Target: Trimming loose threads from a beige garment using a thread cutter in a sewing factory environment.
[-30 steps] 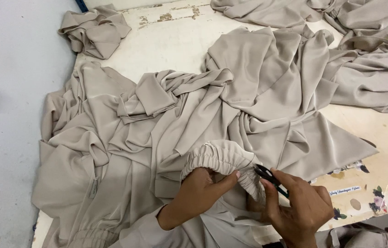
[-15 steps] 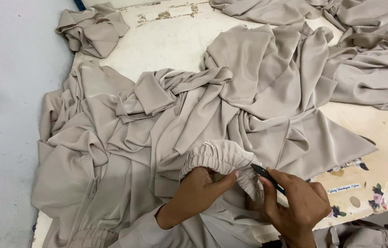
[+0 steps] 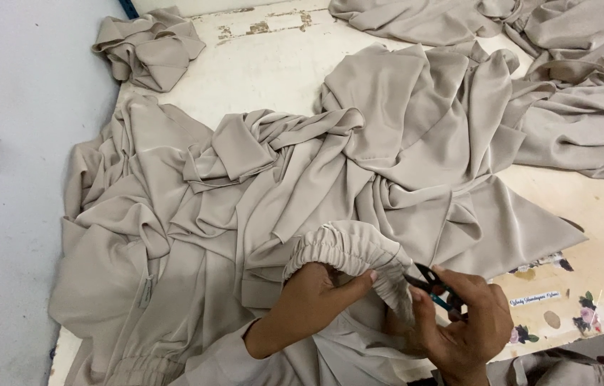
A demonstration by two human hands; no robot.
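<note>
- The left hand (image 3: 323, 293) is pushed up inside the gathered elastic cuff (image 3: 348, 251) of a beige garment, thumb pinching the cuff's ruffled edge from outside.
- The right hand (image 3: 462, 329) is curled around small black thread snips (image 3: 430, 281) with a teal grip, their tips touching the cuff's frilled edge just beside the left thumb.
- The cuff stands raised over the left wrist, near the table's front edge, low in the view.
- The beige garment (image 3: 259, 193) lies crumpled and spread across the worn white table (image 3: 273, 64), draping off its left side.
- A small bunched beige piece (image 3: 148, 46) sits at the far left corner.
- More beige cloth (image 3: 566, 86) is heaped at the far right.
- Flower stickers (image 3: 587, 314) and a label strip mark the table by the right hand.
</note>
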